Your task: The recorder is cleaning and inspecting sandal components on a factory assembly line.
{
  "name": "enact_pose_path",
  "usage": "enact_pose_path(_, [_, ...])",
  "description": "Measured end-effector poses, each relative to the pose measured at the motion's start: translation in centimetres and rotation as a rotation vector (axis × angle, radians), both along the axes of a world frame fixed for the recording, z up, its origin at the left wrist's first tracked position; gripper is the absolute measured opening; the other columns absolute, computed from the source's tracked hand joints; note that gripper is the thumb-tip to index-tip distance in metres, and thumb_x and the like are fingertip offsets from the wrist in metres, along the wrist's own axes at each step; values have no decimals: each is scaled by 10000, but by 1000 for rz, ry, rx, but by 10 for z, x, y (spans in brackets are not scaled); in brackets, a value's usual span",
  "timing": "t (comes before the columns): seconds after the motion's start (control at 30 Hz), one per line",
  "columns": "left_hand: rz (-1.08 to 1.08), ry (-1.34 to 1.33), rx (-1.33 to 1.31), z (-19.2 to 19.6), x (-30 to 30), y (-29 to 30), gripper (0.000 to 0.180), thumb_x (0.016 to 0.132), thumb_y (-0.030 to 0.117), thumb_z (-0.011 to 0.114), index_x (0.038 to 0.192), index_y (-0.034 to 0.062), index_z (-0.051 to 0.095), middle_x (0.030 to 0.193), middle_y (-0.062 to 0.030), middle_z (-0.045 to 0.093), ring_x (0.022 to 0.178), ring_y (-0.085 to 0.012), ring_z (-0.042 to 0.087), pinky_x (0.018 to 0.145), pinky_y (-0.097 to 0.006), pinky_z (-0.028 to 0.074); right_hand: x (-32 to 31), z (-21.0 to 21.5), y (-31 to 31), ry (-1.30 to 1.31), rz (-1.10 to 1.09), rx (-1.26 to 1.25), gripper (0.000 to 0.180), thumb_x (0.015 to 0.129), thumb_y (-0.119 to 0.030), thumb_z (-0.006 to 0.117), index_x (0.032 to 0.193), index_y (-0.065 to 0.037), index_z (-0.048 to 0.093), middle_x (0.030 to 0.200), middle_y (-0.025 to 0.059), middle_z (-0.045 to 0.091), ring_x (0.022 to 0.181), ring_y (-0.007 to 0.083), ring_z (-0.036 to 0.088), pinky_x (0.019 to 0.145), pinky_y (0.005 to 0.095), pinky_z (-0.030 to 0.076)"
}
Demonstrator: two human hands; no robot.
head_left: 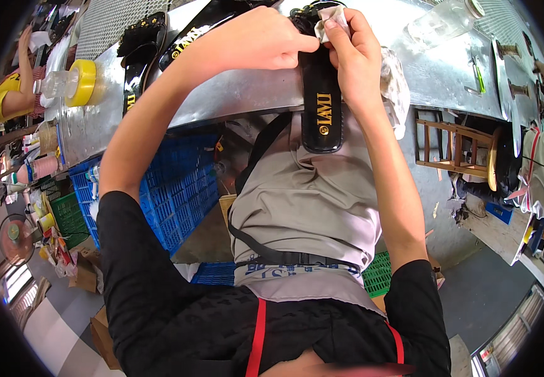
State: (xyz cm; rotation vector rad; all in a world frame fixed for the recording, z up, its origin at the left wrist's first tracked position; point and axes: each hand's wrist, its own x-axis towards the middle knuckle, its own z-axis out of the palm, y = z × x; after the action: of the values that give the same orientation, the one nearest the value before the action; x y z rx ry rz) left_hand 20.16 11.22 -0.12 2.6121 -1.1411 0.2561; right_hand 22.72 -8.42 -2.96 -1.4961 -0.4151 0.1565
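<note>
A black slide sandal (321, 81) with gold lettering on its insole lies between my hands, its heel end reaching over the table edge above my apron. My right hand (357, 63) pinches a crumpled white cloth (333, 20) at the sandal's dark, decorated upper. My left hand (272, 41) is closed beside that upper, knuckles toward the sandal; whatever its fingers hold is hidden. To the left lie another black sandal (138, 72), with a gold-dotted dark bow, and a further black sandal (181, 45), partly behind my left forearm.
On the metal table (247, 94) are a yellow tape roll (82, 83), a clear jar (441, 25), a green-handled tool (478, 75) and a pale spotted cloth (395, 88). Blue crates (177, 195) stand below left, a wooden stool (457, 166) below right. Another person (9, 97) is at far left.
</note>
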Motion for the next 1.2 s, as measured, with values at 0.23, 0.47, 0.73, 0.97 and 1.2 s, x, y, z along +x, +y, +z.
enact_pose_path(0.23, [137, 130, -213, -14, -18, -4, 179, 746, 84, 668, 751, 64, 490, 543, -70, 478, 475, -238, 500, 482, -335, 408, 0, -3, 5, -142, -22, -134, 166, 981, -156, 592, 1082, -26, 615, 763, 20, 617, 664, 69, 488, 610, 263, 423])
enact_pose_path(0.47, [268, 461, -677, 10, -83, -21, 41, 868, 36, 636, 886, 9, 611, 590, -36, 562, 501, -116, 554, 513, -283, 454, 1, 4, 6, -167, -43, -215, 185, 979, -159, 587, 1100, -21, 603, 790, 93, 656, 708, 104, 552, 688, 290, 476])
enact_pose_path(0.73, [437, 526, -1096, -18, -178, -29, 67, 944, 14, 529, 942, -4, 593, 681, -53, 617, 533, -97, 593, 499, -245, 466, 6, -1, 1, 201, 159, 204, 134, 999, -111, 579, 1108, -48, 624, 775, -31, 543, 512, 1, 311, 453, 191, 203])
enact_pose_path(0.97, [692, 716, -998, -29, -226, -25, 185, 925, 127, 542, 768, 29, 534, 524, -44, 543, 455, -125, 523, 502, -263, 454, 5, 40, -41, 453, 168, 369, 168, 992, -140, 578, 1110, -30, 625, 759, -22, 554, 477, 19, 316, 444, 201, 202])
enact_pose_path(1.2, [335, 174, -682, 11, -148, -18, 236, 870, -23, 681, 1099, 26, 701, 1044, -122, 720, 997, -265, 694, 858, -342, 553, -48, 49, -41, -778, 101, -839, 273, 861, -16, 593, 1118, -71, 663, 886, 118, 645, 664, 303, 685, 573, 398, 542])
